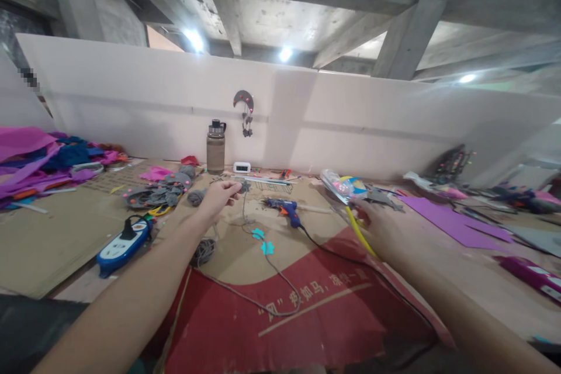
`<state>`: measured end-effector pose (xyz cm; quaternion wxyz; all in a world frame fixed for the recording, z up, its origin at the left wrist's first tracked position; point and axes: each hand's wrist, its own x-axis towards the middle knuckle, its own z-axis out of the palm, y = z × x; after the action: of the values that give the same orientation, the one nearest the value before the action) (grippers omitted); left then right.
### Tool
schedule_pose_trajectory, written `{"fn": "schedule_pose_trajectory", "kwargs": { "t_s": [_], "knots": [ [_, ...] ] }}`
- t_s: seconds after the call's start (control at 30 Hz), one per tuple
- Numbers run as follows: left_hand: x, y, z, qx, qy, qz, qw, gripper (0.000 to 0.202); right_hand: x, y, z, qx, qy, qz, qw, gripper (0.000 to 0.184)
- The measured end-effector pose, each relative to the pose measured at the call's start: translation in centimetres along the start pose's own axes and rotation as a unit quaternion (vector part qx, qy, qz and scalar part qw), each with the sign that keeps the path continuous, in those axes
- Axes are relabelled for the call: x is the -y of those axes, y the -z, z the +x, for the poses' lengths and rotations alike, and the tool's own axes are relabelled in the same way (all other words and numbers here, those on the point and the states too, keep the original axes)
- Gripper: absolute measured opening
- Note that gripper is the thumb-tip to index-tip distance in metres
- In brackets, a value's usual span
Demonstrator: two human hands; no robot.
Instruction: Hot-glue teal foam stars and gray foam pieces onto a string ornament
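My left hand (219, 201) is closed in a pinch at a small grey flower-shaped felt piece (246, 186), with grey yarn trailing down from it. Two turquoise flower shapes (267, 247) lie along that yarn, which loops across the cardboard from a ball of grey yarn (204, 251). On the right, my right hand (366, 219) is closed around what look like scissors with a yellow handle (360, 235); a pale blade points up and left. Between the hands rests a blue glue gun (290, 213), its black cord running toward the lower right.
A blue-and-white power strip (125, 245) lies at left, near grey felt pieces (160, 190). A bottle (215, 149) and small white clock (242, 168) stand by the white partition (166, 87), where a grey moon ornament (244, 101) hangs. Purple sheets (451, 225) lie right.
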<state>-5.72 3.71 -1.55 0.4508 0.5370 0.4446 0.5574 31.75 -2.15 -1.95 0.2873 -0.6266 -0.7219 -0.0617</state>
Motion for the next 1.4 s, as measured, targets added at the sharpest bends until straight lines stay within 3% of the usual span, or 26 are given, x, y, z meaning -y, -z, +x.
{"fn": "schedule_pose_trajectory", "kwargs": {
  "t_s": [0.07, 0.2, 0.33, 0.47, 0.63, 0.87, 1.13, 1.4],
  "knots": [
    [0.1, -0.1, 0.0, 0.008, 0.001, 0.006, 1.0, 0.031, 3.0, 0.0, 0.0, 0.07, 0.03, 0.125, 0.989, 0.04],
    [0.1, 0.2, 0.2, 0.0, 0.0, 0.005, 1.0, 0.032, 10.0, -0.6, 0.7, 0.194, 0.115, 0.281, 0.933, 0.028],
    [-0.2, 0.6, 0.2, -0.029, -0.036, 0.012, 0.999, 0.034, 13.7, -2.5, 2.1, 0.231, 0.088, 0.388, 0.888, 0.028],
    [-0.5, 0.5, 0.0, -0.007, -0.035, 0.002, 0.999, 0.035, 13.0, -5.1, 2.5, 0.255, 0.047, 0.43, 0.865, 0.032],
    [-0.5, -0.2, -0.4, 0.005, -0.016, 0.012, 1.0, 0.033, 10.8, -6.6, 2.1, 0.283, 0.036, 0.413, 0.865, 0.03],
    [-0.8, -0.9, -0.9, 0.016, -0.033, 0.019, 0.999, 0.03, 10.7, -6.3, 2.0, 0.295, 0.043, 0.404, 0.865, 0.032],
    [-0.7, -1.1, -1.0, 0.033, -0.05, 0.022, 0.998, 0.031, 10.9, -5.2, 1.8, 0.345, 0.022, 0.449, 0.824, 0.029],
    [-0.7, -1.4, -0.9, 0.021, -0.025, -0.06, 0.998, 0.03, 11.4, -4.1, 1.7, 0.383, -0.033, 0.479, 0.789, 0.031]
  ]
}}
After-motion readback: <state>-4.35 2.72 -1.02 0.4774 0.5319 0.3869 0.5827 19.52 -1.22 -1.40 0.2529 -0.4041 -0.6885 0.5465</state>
